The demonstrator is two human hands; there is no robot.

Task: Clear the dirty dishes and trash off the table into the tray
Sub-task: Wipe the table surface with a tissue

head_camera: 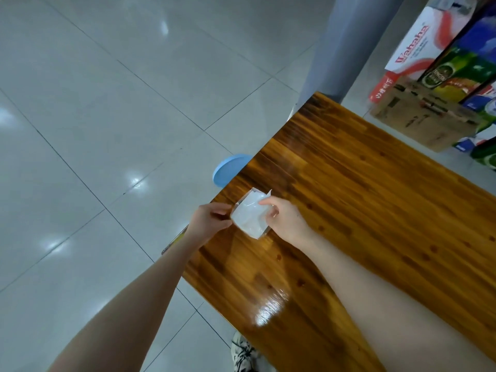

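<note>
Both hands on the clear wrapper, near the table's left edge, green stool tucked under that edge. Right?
Not quite: the stool is blue, not green. The head view shows it poking out from under the table edge. The rest holds: left hand and right hand both hold the clear wrapper near that edge.

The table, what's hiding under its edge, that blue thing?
A round light-blue thing pokes out from under the table edge, maybe a stool seat. Only part shows; the tabletop covers the rest, so its legs can't be seen.

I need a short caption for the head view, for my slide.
Both hands, left hand and right hand, hold a clear plastic wrapper at the wooden table edge.
</note>
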